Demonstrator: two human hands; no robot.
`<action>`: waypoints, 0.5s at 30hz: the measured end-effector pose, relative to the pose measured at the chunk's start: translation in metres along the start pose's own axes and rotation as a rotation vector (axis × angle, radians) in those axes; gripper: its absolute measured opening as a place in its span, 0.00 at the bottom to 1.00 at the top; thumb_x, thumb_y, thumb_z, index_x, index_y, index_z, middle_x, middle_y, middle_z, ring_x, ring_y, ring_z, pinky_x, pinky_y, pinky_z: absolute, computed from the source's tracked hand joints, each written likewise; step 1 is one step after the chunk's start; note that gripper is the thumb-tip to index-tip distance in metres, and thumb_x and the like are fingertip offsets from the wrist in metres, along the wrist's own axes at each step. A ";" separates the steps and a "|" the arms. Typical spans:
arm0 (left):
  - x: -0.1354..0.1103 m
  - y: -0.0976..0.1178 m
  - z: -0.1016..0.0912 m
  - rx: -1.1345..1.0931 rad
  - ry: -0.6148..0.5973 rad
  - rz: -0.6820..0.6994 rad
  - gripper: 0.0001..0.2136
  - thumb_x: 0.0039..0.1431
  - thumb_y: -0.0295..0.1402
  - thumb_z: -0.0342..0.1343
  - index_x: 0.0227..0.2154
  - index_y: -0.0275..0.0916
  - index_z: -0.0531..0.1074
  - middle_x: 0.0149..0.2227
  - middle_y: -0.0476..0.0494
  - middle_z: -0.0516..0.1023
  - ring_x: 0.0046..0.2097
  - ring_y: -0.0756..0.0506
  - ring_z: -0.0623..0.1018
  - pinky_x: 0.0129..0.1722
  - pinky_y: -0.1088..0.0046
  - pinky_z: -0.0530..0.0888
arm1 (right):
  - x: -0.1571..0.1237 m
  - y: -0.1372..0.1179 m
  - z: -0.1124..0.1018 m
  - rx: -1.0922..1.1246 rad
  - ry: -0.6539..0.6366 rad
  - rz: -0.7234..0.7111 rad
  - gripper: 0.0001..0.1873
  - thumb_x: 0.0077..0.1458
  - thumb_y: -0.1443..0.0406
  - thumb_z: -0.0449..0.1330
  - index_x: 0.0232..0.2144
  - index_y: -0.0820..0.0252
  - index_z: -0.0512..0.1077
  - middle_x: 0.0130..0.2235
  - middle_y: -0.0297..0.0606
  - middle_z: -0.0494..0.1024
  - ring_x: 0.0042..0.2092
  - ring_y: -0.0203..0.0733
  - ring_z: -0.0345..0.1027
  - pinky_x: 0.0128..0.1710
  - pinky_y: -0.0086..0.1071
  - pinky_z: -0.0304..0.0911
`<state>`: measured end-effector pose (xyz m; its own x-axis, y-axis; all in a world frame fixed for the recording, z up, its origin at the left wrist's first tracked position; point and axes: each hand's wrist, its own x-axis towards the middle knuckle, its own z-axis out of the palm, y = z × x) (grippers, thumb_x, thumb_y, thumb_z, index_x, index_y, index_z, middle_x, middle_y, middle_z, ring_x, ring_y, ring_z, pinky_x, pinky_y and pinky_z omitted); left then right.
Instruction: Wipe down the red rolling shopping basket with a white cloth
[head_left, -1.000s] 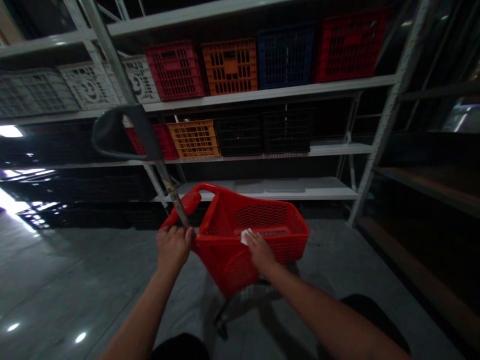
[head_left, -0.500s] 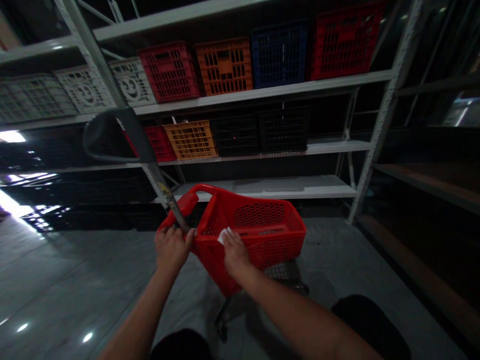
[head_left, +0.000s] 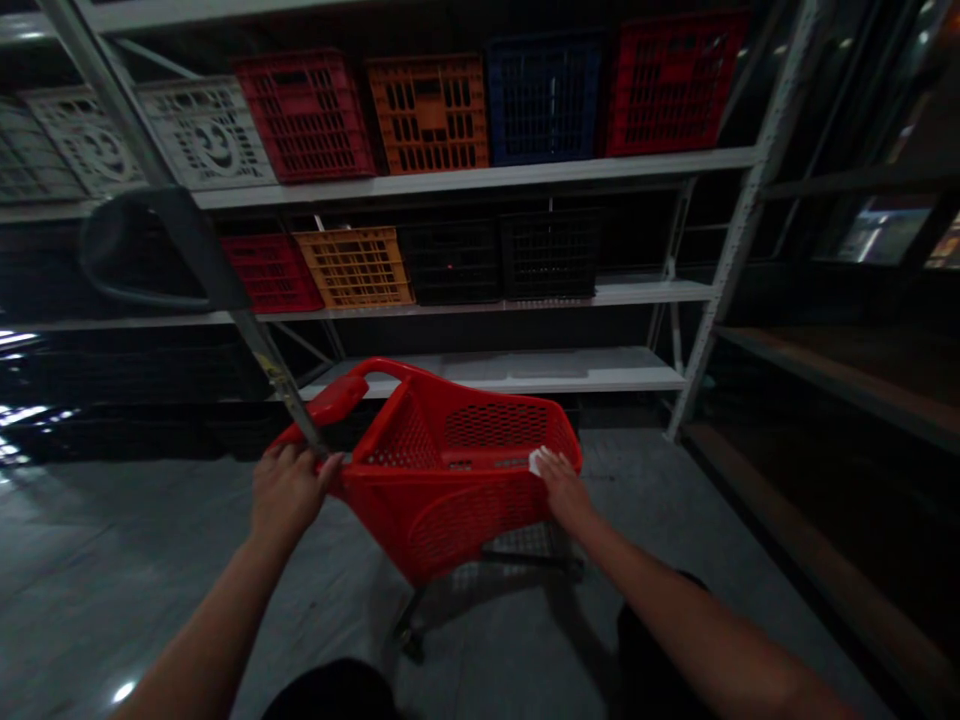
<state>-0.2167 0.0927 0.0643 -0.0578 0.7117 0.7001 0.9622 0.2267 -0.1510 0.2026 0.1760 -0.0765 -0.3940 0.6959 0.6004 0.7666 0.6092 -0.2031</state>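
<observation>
A red plastic shopping cart basket (head_left: 465, 500) on wheels stands on the grey floor in front of me. My left hand (head_left: 289, 490) is closed round the cart's metal handle pole (head_left: 281, 385), which rises up-left to a dark grey grip (head_left: 150, 250). My right hand (head_left: 562, 490) presses a small white cloth (head_left: 536, 461) against the basket's near right rim, fingers curled over it.
Grey metal shelving (head_left: 480, 180) faces me, with red, orange, blue and white crates above and red, orange and black crates (head_left: 457, 260) below. The lowest shelf board (head_left: 525, 370) is bare. Darker wooden shelves (head_left: 847, 380) run along the right. My knees show at the bottom edge.
My right hand with the white cloth has slid along the basket rim from its left part to the right end. The view has shifted left; my left hand stays on the pole.
</observation>
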 end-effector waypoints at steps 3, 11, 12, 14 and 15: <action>-0.010 0.019 -0.007 -0.084 0.218 -0.206 0.26 0.54 0.51 0.41 0.44 0.33 0.64 0.52 0.30 0.61 0.56 0.33 0.59 0.50 0.50 0.59 | -0.016 0.032 -0.006 -0.047 0.020 0.129 0.25 0.53 0.75 0.44 0.54 0.67 0.61 0.55 0.48 0.64 0.59 0.43 0.51 0.58 0.46 0.46; -0.034 0.168 -0.005 -0.412 0.022 0.192 0.13 0.58 0.38 0.43 0.39 0.39 0.68 0.48 0.39 0.69 0.52 0.42 0.66 0.55 0.58 0.56 | 0.019 -0.057 0.035 0.072 0.137 0.044 0.25 0.53 0.76 0.44 0.53 0.69 0.62 0.54 0.48 0.66 0.59 0.43 0.52 0.57 0.45 0.50; -0.034 0.187 -0.001 -0.424 -0.027 0.192 0.14 0.59 0.39 0.42 0.40 0.39 0.68 0.48 0.39 0.69 0.52 0.42 0.65 0.56 0.57 0.55 | 0.023 -0.069 0.037 0.081 0.129 0.032 0.24 0.53 0.76 0.44 0.53 0.68 0.62 0.54 0.47 0.66 0.59 0.43 0.53 0.57 0.44 0.50; -0.034 0.215 0.007 -0.443 -0.103 0.180 0.17 0.60 0.40 0.39 0.43 0.38 0.67 0.48 0.39 0.71 0.52 0.42 0.66 0.56 0.55 0.54 | 0.024 -0.083 0.036 0.087 0.115 0.012 0.25 0.53 0.76 0.44 0.54 0.67 0.62 0.54 0.46 0.66 0.58 0.42 0.54 0.57 0.43 0.51; -0.035 0.224 0.010 -0.439 -0.133 0.166 0.18 0.60 0.41 0.38 0.43 0.38 0.68 0.46 0.39 0.72 0.51 0.41 0.67 0.56 0.54 0.53 | 0.021 -0.085 0.033 0.085 0.111 -0.007 0.25 0.53 0.76 0.44 0.54 0.66 0.61 0.55 0.45 0.66 0.58 0.41 0.53 0.57 0.42 0.52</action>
<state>-0.0016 0.1253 -0.0014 0.1003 0.7999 0.5917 0.9811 -0.1786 0.0751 0.1125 0.1519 -0.0723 -0.3372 0.6476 0.6833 0.7163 0.6475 -0.2602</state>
